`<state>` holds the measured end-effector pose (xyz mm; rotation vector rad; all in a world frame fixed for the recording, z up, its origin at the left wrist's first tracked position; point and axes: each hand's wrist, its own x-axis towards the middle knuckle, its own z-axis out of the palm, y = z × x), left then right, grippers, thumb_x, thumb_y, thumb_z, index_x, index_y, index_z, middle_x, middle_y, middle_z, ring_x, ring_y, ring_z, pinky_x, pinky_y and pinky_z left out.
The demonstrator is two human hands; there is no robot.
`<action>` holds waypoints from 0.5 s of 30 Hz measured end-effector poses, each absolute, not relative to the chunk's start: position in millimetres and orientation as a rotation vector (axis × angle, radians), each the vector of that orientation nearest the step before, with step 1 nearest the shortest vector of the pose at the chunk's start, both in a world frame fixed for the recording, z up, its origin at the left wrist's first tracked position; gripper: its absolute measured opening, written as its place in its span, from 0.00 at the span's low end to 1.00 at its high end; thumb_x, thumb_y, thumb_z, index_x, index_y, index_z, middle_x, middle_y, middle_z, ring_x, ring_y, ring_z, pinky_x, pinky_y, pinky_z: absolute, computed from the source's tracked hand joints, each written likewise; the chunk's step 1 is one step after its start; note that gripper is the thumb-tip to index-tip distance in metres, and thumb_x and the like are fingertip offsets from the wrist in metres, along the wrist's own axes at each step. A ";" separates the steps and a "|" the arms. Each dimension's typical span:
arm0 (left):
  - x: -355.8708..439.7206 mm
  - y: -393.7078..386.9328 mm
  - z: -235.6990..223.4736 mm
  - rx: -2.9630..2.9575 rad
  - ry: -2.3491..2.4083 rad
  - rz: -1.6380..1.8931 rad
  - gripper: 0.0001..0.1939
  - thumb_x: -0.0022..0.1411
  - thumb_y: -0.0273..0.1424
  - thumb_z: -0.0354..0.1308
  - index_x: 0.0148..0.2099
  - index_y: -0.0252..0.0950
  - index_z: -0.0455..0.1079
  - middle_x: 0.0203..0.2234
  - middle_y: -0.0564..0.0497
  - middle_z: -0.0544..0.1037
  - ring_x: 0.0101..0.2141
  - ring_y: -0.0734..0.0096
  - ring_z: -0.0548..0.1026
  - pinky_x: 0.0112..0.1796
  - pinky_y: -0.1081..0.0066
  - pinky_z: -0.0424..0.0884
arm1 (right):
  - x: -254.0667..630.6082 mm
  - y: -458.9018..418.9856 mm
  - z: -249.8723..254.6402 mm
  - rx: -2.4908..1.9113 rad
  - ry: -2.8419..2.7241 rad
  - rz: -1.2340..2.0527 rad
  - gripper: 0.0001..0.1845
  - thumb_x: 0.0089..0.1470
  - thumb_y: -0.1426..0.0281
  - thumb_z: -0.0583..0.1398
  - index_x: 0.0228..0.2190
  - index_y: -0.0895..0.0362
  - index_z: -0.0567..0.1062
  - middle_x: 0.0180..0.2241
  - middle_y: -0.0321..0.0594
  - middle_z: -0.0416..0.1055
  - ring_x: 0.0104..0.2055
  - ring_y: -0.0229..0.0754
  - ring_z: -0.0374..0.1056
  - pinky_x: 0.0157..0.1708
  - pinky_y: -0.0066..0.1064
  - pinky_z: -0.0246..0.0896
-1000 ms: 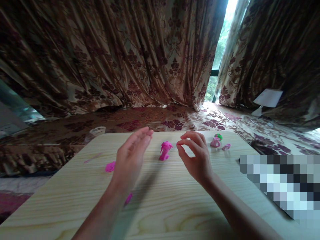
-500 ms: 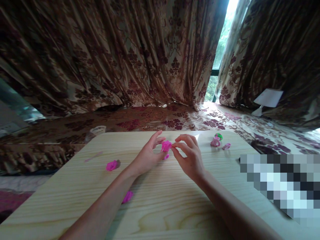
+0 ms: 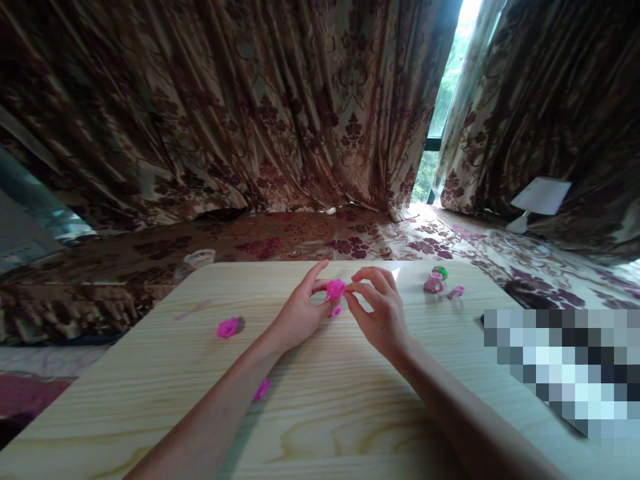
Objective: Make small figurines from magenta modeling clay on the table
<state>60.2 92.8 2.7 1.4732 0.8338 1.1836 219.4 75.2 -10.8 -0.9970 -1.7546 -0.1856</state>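
Above the far middle of the table, my left hand (image 3: 306,308) grips a bright pink crumpled piece (image 3: 335,289), like a small flower of paper or cloth, between thumb and fingers. My right hand (image 3: 379,303) pinches the right edge of that same pink piece with thumb and index finger; its other fingers are curled loosely. A small pink bit (image 3: 337,311) shows just below the held piece; whether it is joined to it I cannot tell. Another pink crumpled piece (image 3: 227,327) lies on the table to the left. A further one (image 3: 261,389) is partly hidden by my left forearm.
The pale wooden table (image 3: 320,427) bears a pink and green small item (image 3: 435,280) and a small pink piece (image 3: 456,293) at the far right. A thin pink strip (image 3: 193,310) lies far left. A pixelated area covers the right edge. A white lamp (image 3: 540,195) stands beyond.
The view has shifted slightly, so everything sits a little further right. My left fingers have closed in somewhat around the pink piece; the right hand keeps its pinch.
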 end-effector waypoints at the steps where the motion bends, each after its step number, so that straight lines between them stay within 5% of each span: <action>1: 60.3 92.8 2.6 1.458 0.831 1.188 0.38 0.46 0.26 0.64 0.59 0.41 0.56 0.42 0.47 0.75 0.41 0.66 0.71 0.41 0.69 0.67 | 219.4 75.5 -10.9 -0.998 -1.754 -0.185 0.07 0.52 0.74 0.58 0.33 0.54 0.74 0.38 0.41 0.68 0.45 0.44 0.61 0.44 0.41 0.62; 15: 58.3 92.7 1.8 1.468 0.828 1.184 0.38 0.46 0.26 0.64 0.59 0.42 0.57 0.47 0.46 0.72 0.45 0.65 0.70 0.46 0.67 0.64 | 218.0 77.0 -11.9 -1.018 -1.774 -0.204 0.06 0.52 0.75 0.58 0.32 0.54 0.73 0.38 0.42 0.67 0.46 0.44 0.60 0.46 0.41 0.61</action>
